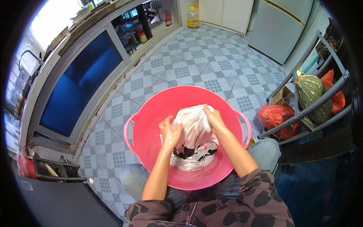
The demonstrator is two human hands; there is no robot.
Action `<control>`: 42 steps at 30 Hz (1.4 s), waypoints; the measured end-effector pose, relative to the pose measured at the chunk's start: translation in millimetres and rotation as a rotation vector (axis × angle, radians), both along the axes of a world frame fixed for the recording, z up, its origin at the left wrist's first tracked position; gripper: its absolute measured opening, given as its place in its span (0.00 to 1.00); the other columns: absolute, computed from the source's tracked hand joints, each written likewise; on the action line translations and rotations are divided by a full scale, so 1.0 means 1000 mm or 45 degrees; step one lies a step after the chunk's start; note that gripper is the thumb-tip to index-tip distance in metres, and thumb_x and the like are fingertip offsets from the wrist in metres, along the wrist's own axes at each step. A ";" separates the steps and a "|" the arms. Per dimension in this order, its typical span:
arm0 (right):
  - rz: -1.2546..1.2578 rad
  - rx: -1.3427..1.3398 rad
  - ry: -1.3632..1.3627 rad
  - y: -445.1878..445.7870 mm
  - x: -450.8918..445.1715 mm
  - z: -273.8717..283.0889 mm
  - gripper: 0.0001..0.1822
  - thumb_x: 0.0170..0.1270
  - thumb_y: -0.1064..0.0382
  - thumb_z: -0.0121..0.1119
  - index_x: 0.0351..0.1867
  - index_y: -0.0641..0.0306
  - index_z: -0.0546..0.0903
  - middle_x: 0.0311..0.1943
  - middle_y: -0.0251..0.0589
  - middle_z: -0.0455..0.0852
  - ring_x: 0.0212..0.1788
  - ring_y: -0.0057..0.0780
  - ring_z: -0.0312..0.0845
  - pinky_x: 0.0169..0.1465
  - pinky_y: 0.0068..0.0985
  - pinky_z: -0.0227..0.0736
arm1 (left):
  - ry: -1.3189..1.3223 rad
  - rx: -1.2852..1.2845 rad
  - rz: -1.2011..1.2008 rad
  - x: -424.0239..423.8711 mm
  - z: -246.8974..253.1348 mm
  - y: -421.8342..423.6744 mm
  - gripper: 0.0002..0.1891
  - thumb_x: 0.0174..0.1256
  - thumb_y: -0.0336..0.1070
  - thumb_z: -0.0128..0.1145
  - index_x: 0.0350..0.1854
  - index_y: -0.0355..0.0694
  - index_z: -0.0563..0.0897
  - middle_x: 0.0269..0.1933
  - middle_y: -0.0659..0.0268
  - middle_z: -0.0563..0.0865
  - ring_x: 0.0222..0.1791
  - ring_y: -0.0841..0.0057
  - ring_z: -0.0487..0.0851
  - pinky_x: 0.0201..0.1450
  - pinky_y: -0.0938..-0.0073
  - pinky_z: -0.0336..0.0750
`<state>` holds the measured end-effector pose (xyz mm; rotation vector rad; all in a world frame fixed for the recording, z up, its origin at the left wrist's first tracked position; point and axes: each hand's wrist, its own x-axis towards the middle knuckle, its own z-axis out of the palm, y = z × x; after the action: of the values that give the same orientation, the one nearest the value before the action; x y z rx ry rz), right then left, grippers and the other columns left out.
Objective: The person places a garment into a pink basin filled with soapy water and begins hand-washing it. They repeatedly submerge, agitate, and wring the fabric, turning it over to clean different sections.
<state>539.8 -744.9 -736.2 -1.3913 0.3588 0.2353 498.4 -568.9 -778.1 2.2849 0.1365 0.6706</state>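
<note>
A large pink plastic tub with two side handles stands between my knees. Wet white cloth is raised inside it, above water and a heap of white and black wet fabric. My right hand grips the upper right edge of the raised cloth. At the cloth's left side is my left hand, wet and slightly blurred, with its fingers spread apart; whether it pinches any fabric is unclear. Part of the lower fabric is hidden under the raised cloth.
To the right, a metal rack holds a green squash and red plastic bags. A refrigerator and an oil bottle stand farther off on the tiled floor. Cabinets line the left.
</note>
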 end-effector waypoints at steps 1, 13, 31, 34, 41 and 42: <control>-0.144 0.362 0.075 -0.007 0.001 0.002 0.20 0.65 0.50 0.52 0.44 0.68 0.75 0.41 0.43 0.81 0.38 0.30 0.79 0.39 0.31 0.75 | -0.098 0.219 0.148 -0.005 0.027 -0.008 0.17 0.49 0.39 0.61 0.38 0.33 0.78 0.30 0.53 0.79 0.39 0.59 0.77 0.46 0.65 0.71; -0.123 1.320 -0.045 -0.019 -0.046 0.137 0.10 0.64 0.61 0.50 0.37 0.66 0.76 0.36 0.40 0.81 0.36 0.36 0.79 0.39 0.34 0.74 | 0.668 -0.326 -0.845 -0.005 0.018 -0.007 0.07 0.56 0.31 0.53 0.29 0.31 0.80 0.26 0.61 0.82 0.29 0.77 0.79 0.33 0.75 0.72; -0.070 0.642 -0.221 -0.136 0.019 0.104 0.11 0.63 0.60 0.55 0.33 0.68 0.76 0.31 0.42 0.79 0.34 0.30 0.77 0.39 0.28 0.75 | 0.262 0.069 -0.477 0.004 0.079 0.035 0.20 0.58 0.46 0.56 0.47 0.39 0.73 0.35 0.53 0.77 0.40 0.60 0.77 0.46 0.65 0.70; 0.172 0.533 -0.200 -0.126 0.042 0.138 0.11 0.59 0.62 0.60 0.35 0.69 0.76 0.33 0.43 0.80 0.35 0.32 0.78 0.40 0.28 0.76 | 0.332 0.347 -0.521 -0.003 0.070 0.041 0.18 0.48 0.41 0.63 0.42 0.40 0.80 0.32 0.54 0.79 0.35 0.57 0.79 0.39 0.61 0.72; 0.935 -1.473 -0.643 -0.121 0.049 0.144 0.59 0.41 0.34 0.66 0.67 0.68 0.51 0.61 0.61 0.64 0.61 0.47 0.66 0.61 0.31 0.62 | 0.404 -1.312 -0.962 0.005 0.071 0.059 0.21 0.44 0.31 0.53 0.43 0.26 0.79 0.50 0.57 0.78 0.48 0.70 0.78 0.53 0.74 0.69; 1.106 -1.539 -0.689 -0.118 0.038 0.142 0.49 0.40 0.36 0.68 0.61 0.63 0.67 0.60 0.57 0.66 0.58 0.45 0.69 0.57 0.32 0.66 | 0.384 -1.588 -1.052 0.006 0.073 0.056 0.23 0.45 0.32 0.52 0.46 0.24 0.76 0.53 0.54 0.76 0.52 0.67 0.75 0.57 0.71 0.67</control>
<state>577.7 -863.0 -594.5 -2.6672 -0.7253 0.3485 504.1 -513.2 -704.6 1.0292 -0.2027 -0.2118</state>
